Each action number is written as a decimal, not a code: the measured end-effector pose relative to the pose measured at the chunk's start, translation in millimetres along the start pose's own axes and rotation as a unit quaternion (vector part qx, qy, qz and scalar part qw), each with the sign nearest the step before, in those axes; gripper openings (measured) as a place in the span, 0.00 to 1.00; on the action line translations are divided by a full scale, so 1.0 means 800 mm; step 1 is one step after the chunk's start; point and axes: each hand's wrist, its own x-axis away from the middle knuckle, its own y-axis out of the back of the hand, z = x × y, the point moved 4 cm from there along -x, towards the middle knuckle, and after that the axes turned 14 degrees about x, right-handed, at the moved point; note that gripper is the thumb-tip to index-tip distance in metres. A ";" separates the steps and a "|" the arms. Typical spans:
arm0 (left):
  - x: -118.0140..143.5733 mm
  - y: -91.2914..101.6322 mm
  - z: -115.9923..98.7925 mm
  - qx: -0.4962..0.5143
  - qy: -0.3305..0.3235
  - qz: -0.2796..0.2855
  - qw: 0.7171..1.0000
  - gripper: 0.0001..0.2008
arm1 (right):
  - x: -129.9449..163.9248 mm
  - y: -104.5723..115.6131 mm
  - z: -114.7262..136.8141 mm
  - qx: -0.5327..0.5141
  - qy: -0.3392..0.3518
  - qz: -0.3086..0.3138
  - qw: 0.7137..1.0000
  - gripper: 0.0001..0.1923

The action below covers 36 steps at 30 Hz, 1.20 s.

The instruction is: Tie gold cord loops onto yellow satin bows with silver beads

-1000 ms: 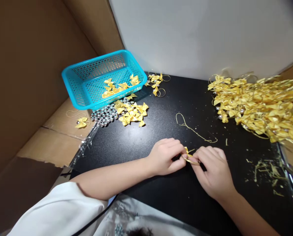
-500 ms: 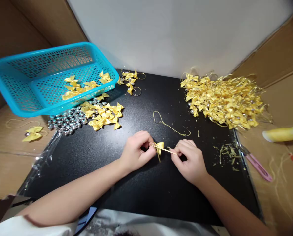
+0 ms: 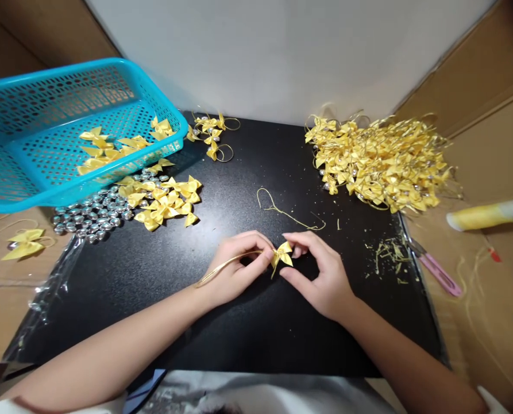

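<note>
Left hand curled nearly closed, thumb and forefinger pinched on a thin gold cord that loops back over the knuckles toward the wrist. Right hand half curled, thumb and forefinger tips closed on the small yellow satin ribbon bow, other fingers bent loosely above it. Bow held just above the black speckled bench, near its middle, between the two hands, with the cord meeting it at the left fingertips.

Farther back on the bench, a loose length of gold thread lying in a curl. To the left, a tilted turquoise perforated plastic basket with a few yellow bows inside, its near edge over a heap of small silver beads and a loose pile of plain yellow bows. At the back right, a big heap of finished yellow bows with gold loops. Thread snippets near the right edge, pink-handled snips just beyond on brown cardboard, and a yellow spool farther right.
</note>
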 end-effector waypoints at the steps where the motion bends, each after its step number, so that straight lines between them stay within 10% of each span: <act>1: 0.000 -0.001 -0.001 -0.009 -0.010 0.007 1.000 0.08 | 0.000 -0.003 0.002 -0.006 0.005 -0.003 1.000 0.12; 19: 0.002 0.011 -0.009 -0.103 -0.040 -0.108 0.988 0.09 | 0.007 -0.010 -0.016 -0.087 -0.105 -0.055 0.989 0.06; 28: 0.011 -0.005 0.018 0.137 0.066 -0.031 0.988 0.10 | 0.003 -0.013 -0.008 -0.072 -0.042 -0.026 0.996 0.06; 36: 0.008 -0.002 0.008 0.032 -0.028 -0.041 0.998 0.06 | 0.004 0.002 0.008 0.114 0.042 -0.127 0.984 0.04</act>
